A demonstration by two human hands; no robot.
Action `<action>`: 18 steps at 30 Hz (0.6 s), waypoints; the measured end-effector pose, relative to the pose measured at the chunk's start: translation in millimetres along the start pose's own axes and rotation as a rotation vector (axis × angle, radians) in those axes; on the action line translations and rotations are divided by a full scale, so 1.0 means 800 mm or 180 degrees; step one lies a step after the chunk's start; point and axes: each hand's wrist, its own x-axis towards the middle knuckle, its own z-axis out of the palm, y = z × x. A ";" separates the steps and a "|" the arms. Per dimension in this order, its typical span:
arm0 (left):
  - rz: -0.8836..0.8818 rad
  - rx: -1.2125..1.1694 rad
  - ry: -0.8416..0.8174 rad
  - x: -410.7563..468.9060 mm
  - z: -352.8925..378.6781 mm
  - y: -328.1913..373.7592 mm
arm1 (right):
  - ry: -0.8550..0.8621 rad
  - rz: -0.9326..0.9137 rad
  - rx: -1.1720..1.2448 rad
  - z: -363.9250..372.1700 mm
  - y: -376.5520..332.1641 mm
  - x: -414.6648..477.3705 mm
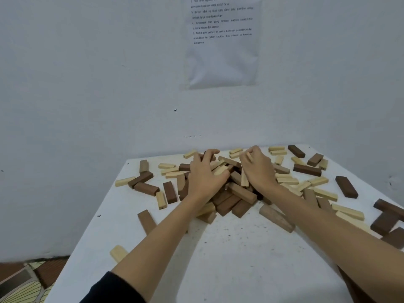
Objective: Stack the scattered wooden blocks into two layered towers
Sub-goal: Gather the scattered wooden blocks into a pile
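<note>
The room light is soft and even, a cool white with a bluish cast that turns the wall (87,73) grey-blue. Nothing glares; the worktop (240,259) is the brightest surface, flat and matte. Shadows are faint and short. The deepest is a dark pocket in the middle of the heap of blocks (231,200), and the loose ones throw only thin, blurry edges. The printed sheet (222,40) on the wall is partly readable, its small lettering smeared. The wide lens splays the worktop's sides outward and stretches whatever is nearest. Detail is soft overall, most so at the corners.
</note>
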 end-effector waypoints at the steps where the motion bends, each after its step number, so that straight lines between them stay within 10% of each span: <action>1: -0.0005 0.0049 -0.0026 -0.001 0.001 -0.001 | -0.0050 -0.0036 0.0097 0.002 0.006 0.001; 12: -0.0044 -0.0175 0.0111 0.011 -0.062 -0.001 | -0.0321 -0.0436 0.0281 -0.012 -0.025 0.032; 18: -0.0366 0.0448 0.0154 0.043 -0.122 -0.053 | -0.1449 -0.0822 -0.0162 0.017 -0.076 0.079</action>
